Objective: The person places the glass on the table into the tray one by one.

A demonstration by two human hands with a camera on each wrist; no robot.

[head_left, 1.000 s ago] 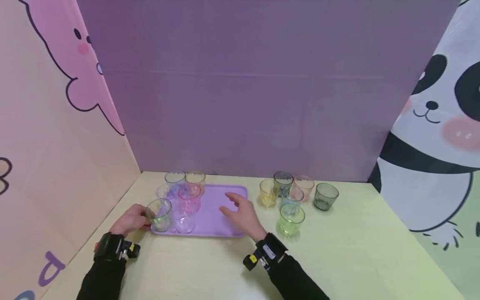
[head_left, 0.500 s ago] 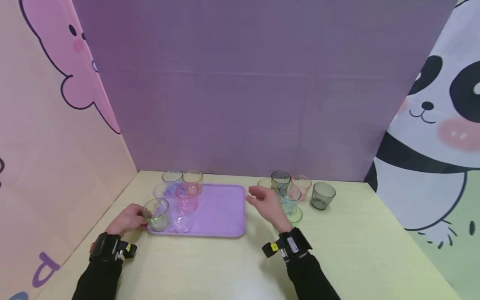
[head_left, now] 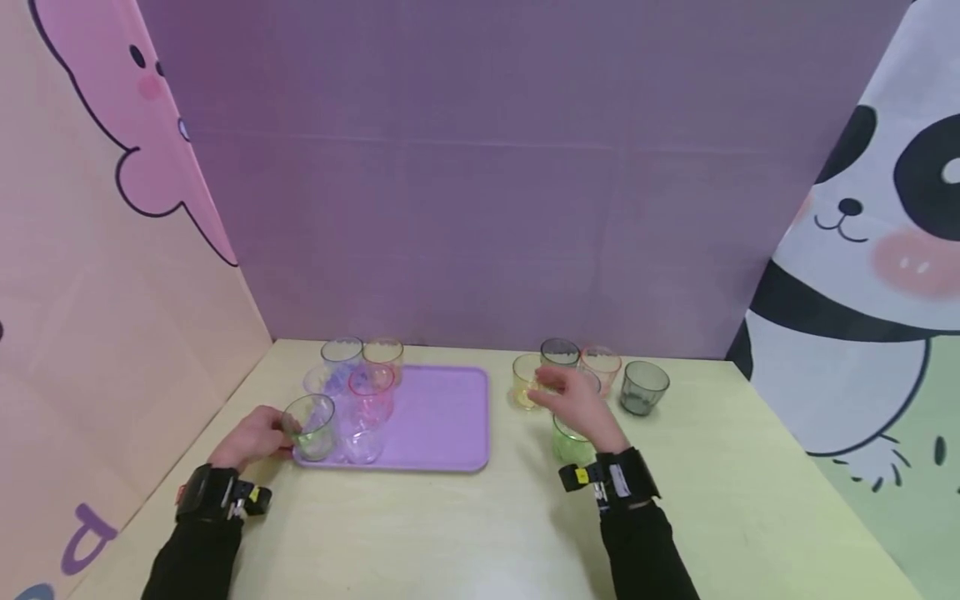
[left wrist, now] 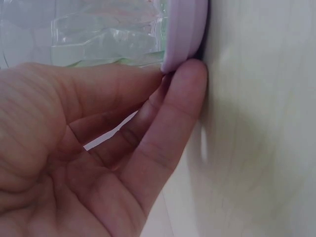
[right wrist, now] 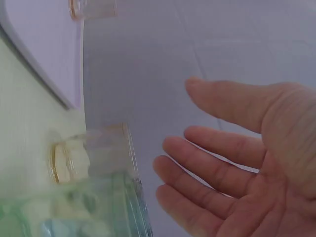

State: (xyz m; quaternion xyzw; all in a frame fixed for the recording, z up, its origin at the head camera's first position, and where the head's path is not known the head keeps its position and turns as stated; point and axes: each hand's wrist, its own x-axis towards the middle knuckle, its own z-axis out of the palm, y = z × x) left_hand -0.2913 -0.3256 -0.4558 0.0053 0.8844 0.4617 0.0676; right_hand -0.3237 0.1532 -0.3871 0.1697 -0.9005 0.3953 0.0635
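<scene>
My left hand (head_left: 251, 437) pinches the left rim of the purple tray (head_left: 442, 425), its thumb against the rim (left wrist: 185, 37) and a finger beneath. Beside the thumb stands a green-tinted glass (head_left: 311, 442) on the tray. A red-rimmed glass (head_left: 372, 400) and several other tinted glasses share the tray's left half. My right hand (head_left: 581, 406) hovers over the loose glasses to the right, fingers spread and holding nothing. Nearest its fingertips is a yellow glass (head_left: 522, 387); a green glass (head_left: 568, 446) stands below the hand. The hand partly hides a blue-tinted glass.
Behind the right hand stand a dark glass (head_left: 559, 354) and a pinkish glass (head_left: 603, 364). A grey glass (head_left: 643, 389) is farther right. A purple backdrop (head_left: 480, 208) closes off the table's far edge, with printed panels at both sides.
My right hand has moved right, from above the tray to above the loose glasses. The left hand keeps its place at the tray's left edge. The head view has shifted slightly.
</scene>
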